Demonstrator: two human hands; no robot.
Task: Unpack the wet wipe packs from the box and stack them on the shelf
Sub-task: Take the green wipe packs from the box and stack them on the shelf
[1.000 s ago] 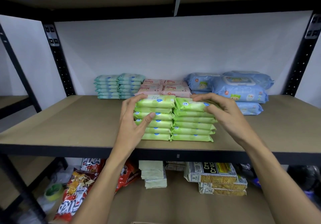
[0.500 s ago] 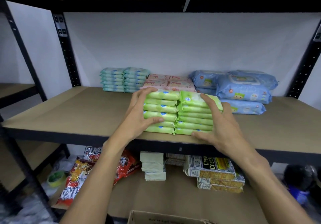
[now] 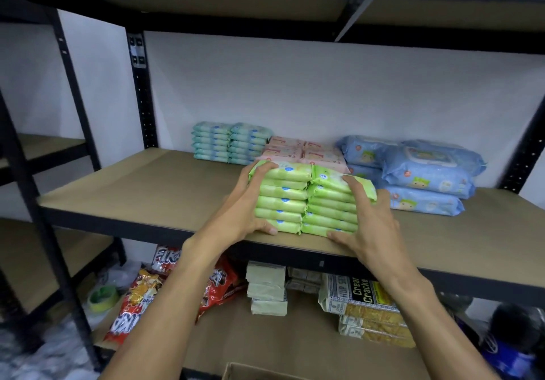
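Observation:
Two stacks of green wet wipe packs stand side by side near the front edge of the brown shelf board (image 3: 147, 185). My left hand (image 3: 239, 211) grips the left green stack (image 3: 283, 199), with fingers curled over its top pack and thumb at its bottom pack. My right hand (image 3: 371, 226) grips the right green stack (image 3: 330, 211) the same way, fingers across the tilted top pack and thumb low at the front. An edge of the cardboard box (image 3: 250, 372) shows at the bottom of the view.
Behind the green stacks sit teal packs (image 3: 230, 143), pink packs (image 3: 300, 151) and large blue packs (image 3: 424, 173) along the wall. Black uprights (image 3: 141, 90) frame the shelf. Below lie red snack bags (image 3: 138, 306), pale packs (image 3: 267, 288) and cracker packs (image 3: 362, 300).
My right hand slid from the top of its stack down its front, thumb now at the bottom pack. My left thumb dropped from mid-stack to the bottom pack. The view shifted.

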